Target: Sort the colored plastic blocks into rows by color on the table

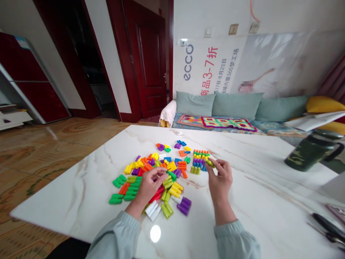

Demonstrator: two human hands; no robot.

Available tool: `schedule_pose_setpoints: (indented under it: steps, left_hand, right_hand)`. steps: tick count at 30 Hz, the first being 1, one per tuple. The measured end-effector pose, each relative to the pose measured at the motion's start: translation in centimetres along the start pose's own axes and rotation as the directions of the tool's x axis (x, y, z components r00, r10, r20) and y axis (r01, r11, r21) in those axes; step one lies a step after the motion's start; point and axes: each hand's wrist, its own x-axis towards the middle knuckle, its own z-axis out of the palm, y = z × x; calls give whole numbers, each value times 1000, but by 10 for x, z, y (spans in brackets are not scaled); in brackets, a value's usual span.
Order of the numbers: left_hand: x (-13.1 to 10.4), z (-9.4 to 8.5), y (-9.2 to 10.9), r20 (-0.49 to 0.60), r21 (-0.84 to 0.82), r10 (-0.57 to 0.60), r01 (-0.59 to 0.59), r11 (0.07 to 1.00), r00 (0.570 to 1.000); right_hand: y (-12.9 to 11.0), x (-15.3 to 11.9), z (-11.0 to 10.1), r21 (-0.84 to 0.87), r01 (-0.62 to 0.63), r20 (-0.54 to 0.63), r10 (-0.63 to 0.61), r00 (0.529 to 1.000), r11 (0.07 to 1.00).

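Note:
My right hand pinches a lime-green plastic building block between thumb and fingers. It holds this block at the right edge of a neat block assembly, built in rows of orange, green, yellow, purple, blue and lime green. My left hand reaches over a loose pile of colourful finger-shaped blocks, its thumb and fingers curled together. Whether a block sits between those fingertips is hidden. Close by lie a lime-green block, a yellow block and a purple block.
The blocks lie on a white marble-patterned table. At the right stand a dark green lidded mug and black-handled scissors. Beyond the table is a sofa with pale green cushions; a dark red door is behind, left.

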Motion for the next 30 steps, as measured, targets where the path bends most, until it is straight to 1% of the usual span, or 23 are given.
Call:
schedule_pose_setpoints:
  steps: [2,5,8,10,12,15,20,25,27,30]
  left_hand:
    - [1,-1,-1,-13,0,-7,7,1000,1000]
    - [1,-2,-1,-22,18,-6,7,1000,1000]
    - [2,-2,-2,-30,31,3,-2,1000,1000]
    - [2,-2,-4,-43,28,6,-5,1000,999]
    - [3,-2,-4,-54,26,8,-7,1000,999]
    - [3,-2,-4,-57,36,15,-13,999,998]
    - [4,-2,-3,-60,43,9,-7,999,998]
    - [3,-2,-4,-58,22,-15,16,1000,998]
    - [3,-2,-5,-85,19,-10,12,1000,996]
    - [4,-4,-6,-198,34,-1,8,999,980]
  right_hand:
    - [12,5,-11,-87,-103,60,108,992,991]
    - [19,4,-17,-149,-222,192,248,950,964]
    - [19,-1,-15,-197,-283,272,330,904,939]
    - [19,-4,-13,-237,-300,313,365,877,924]
    - [20,-5,-12,-294,-273,334,366,869,916]
    - [22,-5,-13,-352,-209,335,331,882,912]
    - [25,-6,-6,-273,-294,305,372,877,916]
    - [26,-9,3,-311,-264,355,370,859,913]
    - [26,-10,5,-331,-254,369,372,852,909]
    - [27,-9,6,-349,-246,382,377,844,904]
